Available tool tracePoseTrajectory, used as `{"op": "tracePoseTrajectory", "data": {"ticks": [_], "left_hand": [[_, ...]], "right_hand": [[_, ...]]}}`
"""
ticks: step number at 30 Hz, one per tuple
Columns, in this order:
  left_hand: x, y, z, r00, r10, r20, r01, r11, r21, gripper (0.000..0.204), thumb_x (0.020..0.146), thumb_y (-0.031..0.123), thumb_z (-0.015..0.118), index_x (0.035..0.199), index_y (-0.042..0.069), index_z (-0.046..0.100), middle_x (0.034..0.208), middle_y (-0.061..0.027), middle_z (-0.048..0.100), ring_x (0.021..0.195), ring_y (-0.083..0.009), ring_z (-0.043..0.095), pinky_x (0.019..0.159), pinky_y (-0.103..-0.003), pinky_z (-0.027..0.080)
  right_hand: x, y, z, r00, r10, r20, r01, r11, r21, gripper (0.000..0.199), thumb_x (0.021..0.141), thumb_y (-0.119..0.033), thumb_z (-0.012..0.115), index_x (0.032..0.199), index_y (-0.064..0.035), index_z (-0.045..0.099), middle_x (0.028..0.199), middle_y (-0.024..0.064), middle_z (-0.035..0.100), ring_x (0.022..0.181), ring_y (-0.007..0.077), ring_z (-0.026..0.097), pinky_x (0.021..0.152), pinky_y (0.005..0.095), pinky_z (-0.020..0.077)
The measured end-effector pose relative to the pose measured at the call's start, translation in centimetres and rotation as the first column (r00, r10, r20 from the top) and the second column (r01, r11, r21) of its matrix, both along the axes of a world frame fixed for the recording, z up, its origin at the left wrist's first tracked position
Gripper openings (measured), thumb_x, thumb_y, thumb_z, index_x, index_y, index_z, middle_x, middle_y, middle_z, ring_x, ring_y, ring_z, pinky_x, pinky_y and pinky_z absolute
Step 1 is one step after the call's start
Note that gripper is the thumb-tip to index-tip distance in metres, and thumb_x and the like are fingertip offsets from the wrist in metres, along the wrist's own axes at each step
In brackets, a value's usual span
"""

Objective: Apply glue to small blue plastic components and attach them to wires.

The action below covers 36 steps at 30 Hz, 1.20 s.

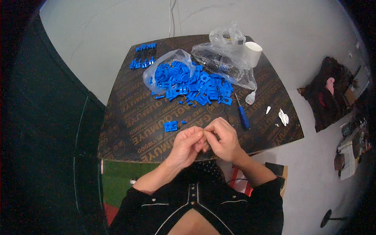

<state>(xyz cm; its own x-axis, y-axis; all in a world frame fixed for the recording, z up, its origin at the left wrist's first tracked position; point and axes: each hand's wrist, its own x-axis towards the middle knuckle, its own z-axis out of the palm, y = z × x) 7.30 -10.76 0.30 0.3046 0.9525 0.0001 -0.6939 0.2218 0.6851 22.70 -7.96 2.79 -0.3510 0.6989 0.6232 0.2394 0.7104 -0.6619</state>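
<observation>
My left hand [187,144] and my right hand [224,137] meet over the table's near edge, thumbs and fingertips pinched together. Whatever sits between the fingertips is too small or too hidden to make out. Just beyond my left hand lies a blue plastic piece [170,126], with a smaller blue bit [184,122] beside it. A screwdriver [243,117] with a blue handle rests to the right, beyond my right hand. Farther back, a heap of flat blue plastic parts [203,80], some with round holes, spills from a clear bag [149,78].
Blue-and-black assemblies [143,62] lie in rows at the far left. At the far right are a clear bag of dark parts [225,64], a white cylinder [254,51], a white tag-like piece [250,97], a small white cone [268,110] and crumpled tissue [283,117].
</observation>
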Motion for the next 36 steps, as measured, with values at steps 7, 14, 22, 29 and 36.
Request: {"op": "tracePoseTrajectory", "data": {"ticks": [7, 14, 22, 29, 36], "left_hand": [[0.1, -0.1, 0.1, 0.999, -0.028, 0.037, 0.028, 0.999, -0.019, 0.018, 0.091, 0.017, 0.058, 0.084, 0.001, 0.055, 0.070, -0.0036, 0.052, 0.064, -0.0149, 0.051, 0.059, -0.029, 0.045], [0.2, -0.1, -0.1, 0.996, -0.048, 0.071, 0.049, 0.999, -0.013, 0.018, 0.091, 0.019, 0.058, 0.085, 0.002, 0.055, 0.073, -0.0042, 0.053, 0.066, -0.0155, 0.052, 0.061, -0.030, 0.044], [-0.1, 0.1, -0.1, 0.981, -0.066, 0.181, 0.075, 0.996, -0.040, 0.014, 0.091, 0.018, 0.056, 0.091, 0.003, 0.055, 0.074, -0.0041, 0.052, 0.065, -0.0151, 0.049, 0.063, -0.032, 0.043], [-0.4, 0.8, 0.0, 0.969, -0.059, 0.240, 0.058, 0.998, 0.013, 0.015, 0.091, 0.019, 0.056, 0.090, 0.005, 0.053, 0.068, -0.0016, 0.042, 0.062, -0.0124, 0.040, 0.057, -0.029, 0.034], [0.2, 0.8, 1.2, 0.968, -0.081, 0.237, 0.066, 0.995, 0.070, 0.018, 0.090, 0.023, 0.057, 0.087, 0.006, 0.051, 0.067, -0.0002, 0.036, 0.060, -0.0112, 0.033, 0.054, -0.027, 0.030]], "right_hand": [[0.0, -0.2, -0.2, 1.000, -0.004, -0.022, 0.004, 1.000, -0.024, 0.007, 0.078, -0.003, 0.062, 0.079, -0.0015, 0.055, 0.076, 0.0126, 0.054, 0.072, 0.0310, 0.055, 0.064, 0.0395, 0.0434], [0.2, -0.2, 0.0, 1.000, 0.017, -0.010, -0.018, 1.000, -0.011, 0.007, 0.078, -0.002, 0.062, 0.080, -0.0012, 0.055, 0.076, 0.0128, 0.055, 0.072, 0.0306, 0.055, 0.064, 0.0387, 0.0441], [4.2, 1.3, -0.7, 0.924, -0.350, -0.154, 0.358, 0.933, 0.031, 0.013, 0.080, -0.001, 0.062, 0.093, -0.0013, 0.059, 0.081, 0.0091, 0.058, 0.069, 0.0191, 0.058, 0.062, 0.0292, 0.0467], [11.5, 7.9, -5.2, 0.733, -0.675, -0.081, 0.647, 0.730, -0.221, 0.035, 0.081, -0.010, 0.063, 0.112, 0.0020, 0.053, 0.104, 0.0147, 0.055, 0.092, 0.0218, 0.056, 0.078, 0.0329, 0.0479], [12.2, 11.6, -6.5, 0.808, -0.579, 0.108, 0.589, 0.795, -0.144, 0.039, 0.078, -0.015, 0.067, 0.109, 0.0042, 0.054, 0.100, 0.0175, 0.058, 0.092, 0.0270, 0.057, 0.079, 0.0362, 0.0476]]}}
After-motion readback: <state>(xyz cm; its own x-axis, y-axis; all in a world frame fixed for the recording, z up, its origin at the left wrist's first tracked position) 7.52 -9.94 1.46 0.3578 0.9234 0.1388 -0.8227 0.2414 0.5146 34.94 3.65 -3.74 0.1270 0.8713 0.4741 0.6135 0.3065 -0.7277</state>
